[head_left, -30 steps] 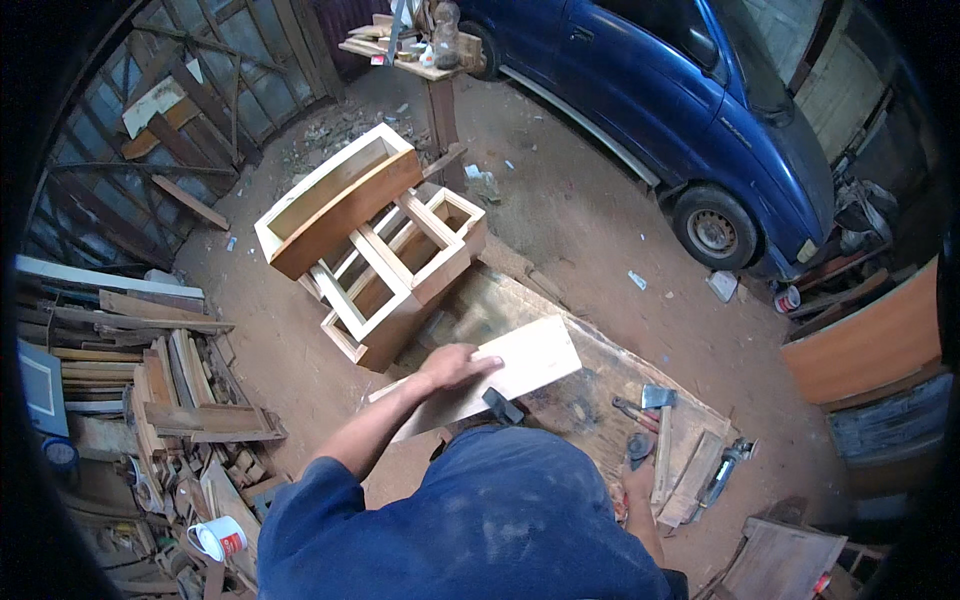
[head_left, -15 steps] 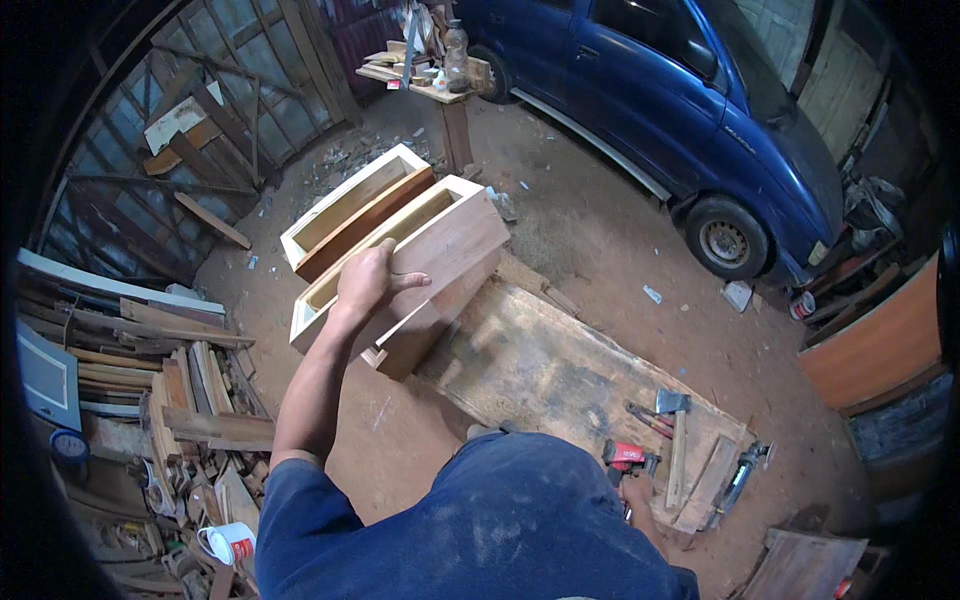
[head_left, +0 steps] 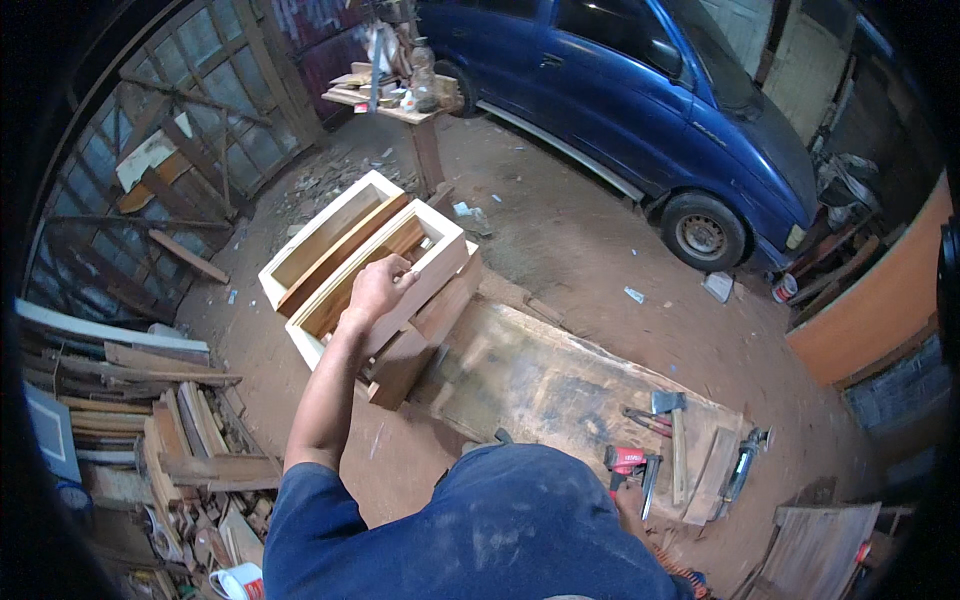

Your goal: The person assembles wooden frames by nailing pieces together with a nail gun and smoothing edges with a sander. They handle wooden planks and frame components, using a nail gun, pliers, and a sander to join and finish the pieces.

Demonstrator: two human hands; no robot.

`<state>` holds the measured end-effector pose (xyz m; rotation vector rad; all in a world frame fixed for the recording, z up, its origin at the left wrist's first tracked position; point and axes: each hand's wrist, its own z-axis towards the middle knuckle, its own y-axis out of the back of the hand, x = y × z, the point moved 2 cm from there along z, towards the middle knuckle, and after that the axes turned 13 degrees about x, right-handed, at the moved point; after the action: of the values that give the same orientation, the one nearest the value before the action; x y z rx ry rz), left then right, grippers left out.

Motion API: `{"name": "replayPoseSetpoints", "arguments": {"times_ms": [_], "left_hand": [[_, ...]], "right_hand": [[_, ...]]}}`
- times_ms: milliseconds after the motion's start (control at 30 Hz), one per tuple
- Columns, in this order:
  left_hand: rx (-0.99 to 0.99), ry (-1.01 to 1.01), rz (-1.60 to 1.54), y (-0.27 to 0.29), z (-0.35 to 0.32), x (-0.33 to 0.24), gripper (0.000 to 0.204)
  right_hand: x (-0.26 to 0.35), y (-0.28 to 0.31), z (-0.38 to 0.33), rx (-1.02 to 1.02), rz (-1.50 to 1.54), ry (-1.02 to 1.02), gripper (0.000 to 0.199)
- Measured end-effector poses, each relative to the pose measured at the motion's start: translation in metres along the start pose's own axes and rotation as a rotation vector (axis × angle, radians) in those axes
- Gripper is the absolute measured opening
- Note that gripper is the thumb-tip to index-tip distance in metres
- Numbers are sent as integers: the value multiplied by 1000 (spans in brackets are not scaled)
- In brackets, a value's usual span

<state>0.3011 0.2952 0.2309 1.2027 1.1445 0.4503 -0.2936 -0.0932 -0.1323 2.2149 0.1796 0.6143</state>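
Note:
My left hand (head_left: pixel 378 290) is closed on the top edge of a pale open wooden box (head_left: pixel 440 262), its fingers curled over the rim. A second pale open box (head_left: pixel 335 225) lies just beyond, with a reddish-brown board (head_left: pixel 345 250) between the two. Below them, brown wooden pieces (head_left: pixel 400 365) stand at the far left end of the low worktable (head_left: pixel 520 360). At the table's near right, my right hand (head_left: pixel 630 498) is wrapped around the handle of a red nail gun (head_left: pixel 627 460); my shirt partly covers that arm.
Beside the nail gun lie a hatchet (head_left: pixel 676 440), red-handled pliers (head_left: pixel 648 420), a board (head_left: pixel 710 475) and a dark power tool (head_left: pixel 742 465). Scrap wood (head_left: pixel 200 430) is piled at left. A blue van (head_left: pixel 600 110) and a cluttered stand (head_left: pixel 425 150) are farther off.
The box in my left hand has tipped to a more upright stance, showing less of its outer side. My left thumb has drawn in toward the rim. The nail gun has turned slightly.

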Motion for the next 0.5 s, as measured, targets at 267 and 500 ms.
{"name": "replayPoseSetpoints", "arguments": {"times_ms": [267, 500], "left_hand": [[54, -200, 11, 9, 83, -27, 36], [-319, -400, 128, -26, 143, -30, 26]], "right_hand": [[3, -11, 4, -1, -23, -111, 43], [21, -25, 7, -224, 177, -203, 44]]}}
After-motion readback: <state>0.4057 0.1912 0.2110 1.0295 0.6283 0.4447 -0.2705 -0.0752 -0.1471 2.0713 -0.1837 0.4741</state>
